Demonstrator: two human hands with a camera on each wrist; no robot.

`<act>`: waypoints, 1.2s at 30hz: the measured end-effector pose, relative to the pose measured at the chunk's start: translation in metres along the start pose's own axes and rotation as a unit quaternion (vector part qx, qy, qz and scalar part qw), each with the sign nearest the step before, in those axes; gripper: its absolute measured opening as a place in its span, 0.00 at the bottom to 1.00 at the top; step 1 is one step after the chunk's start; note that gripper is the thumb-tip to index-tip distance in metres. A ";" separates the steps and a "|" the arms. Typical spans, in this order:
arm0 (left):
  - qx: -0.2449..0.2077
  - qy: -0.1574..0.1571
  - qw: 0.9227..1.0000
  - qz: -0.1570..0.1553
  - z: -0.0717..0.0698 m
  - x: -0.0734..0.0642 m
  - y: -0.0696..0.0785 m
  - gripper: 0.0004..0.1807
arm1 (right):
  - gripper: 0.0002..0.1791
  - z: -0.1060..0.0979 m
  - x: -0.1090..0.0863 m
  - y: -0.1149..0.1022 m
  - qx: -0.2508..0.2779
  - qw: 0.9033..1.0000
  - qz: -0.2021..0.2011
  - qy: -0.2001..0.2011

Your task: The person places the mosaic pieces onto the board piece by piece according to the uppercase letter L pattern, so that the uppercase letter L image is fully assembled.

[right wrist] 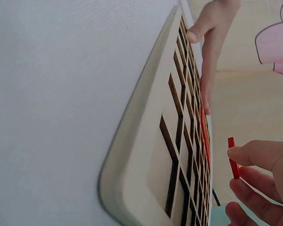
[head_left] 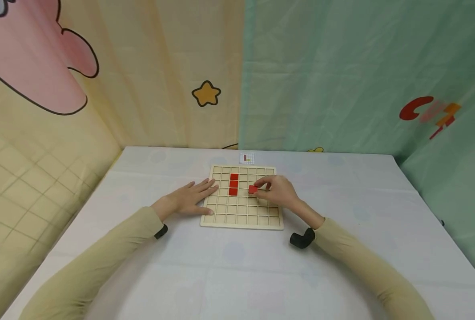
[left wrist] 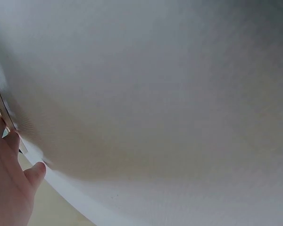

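A square wooden grid board [head_left: 241, 225] lies on the table, divided into small square cells. Several red tiles [head_left: 233, 184] fill a short column in its upper left part. My right hand [head_left: 279, 191] pinches one more red square tile [head_left: 253, 189] between thumb and fingers, over the middle of the board. In the right wrist view that thin tile [right wrist: 233, 157] is held edge-on, above the grid surface. My left hand [head_left: 191, 198] lies with fingers spread on the board's left edge, thumb at the lower left cells.
A small printed card [head_left: 247, 158] with a coloured grid pattern lies just behind the board. The white-clothed table [head_left: 233, 275] backs onto yellow and green curtains [head_left: 321, 80]. Black wrist straps [head_left: 303, 238] sit by the sleeves.
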State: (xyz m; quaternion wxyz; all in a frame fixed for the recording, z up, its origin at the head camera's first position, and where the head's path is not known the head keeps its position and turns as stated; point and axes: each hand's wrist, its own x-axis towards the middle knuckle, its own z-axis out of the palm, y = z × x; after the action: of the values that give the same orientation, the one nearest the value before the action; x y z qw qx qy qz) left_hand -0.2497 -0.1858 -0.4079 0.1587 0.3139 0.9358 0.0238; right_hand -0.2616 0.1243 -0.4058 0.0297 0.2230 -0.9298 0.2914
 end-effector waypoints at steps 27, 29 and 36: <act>-0.007 0.004 1.000 -0.008 -0.003 0.000 0.001 0.48 | 0.14 0.032 0.014 -0.033 0.011 0.997 -0.015 -0.074; -0.006 0.002 1.000 -0.010 -0.004 0.000 0.002 0.48 | 0.13 0.032 0.014 -0.034 0.014 0.997 -0.010 -0.081; -0.012 -0.003 1.000 -0.012 -0.004 -0.001 0.003 0.49 | 0.12 0.035 0.016 -0.037 0.015 0.996 -0.013 -0.088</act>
State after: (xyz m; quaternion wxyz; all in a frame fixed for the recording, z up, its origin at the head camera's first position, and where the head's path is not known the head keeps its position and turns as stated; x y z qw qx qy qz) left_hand -0.2488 -0.1835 -0.4037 0.1658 0.3004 0.9387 0.0322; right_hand -0.2570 0.0716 -0.4120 -0.0515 0.2605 -0.9213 0.2840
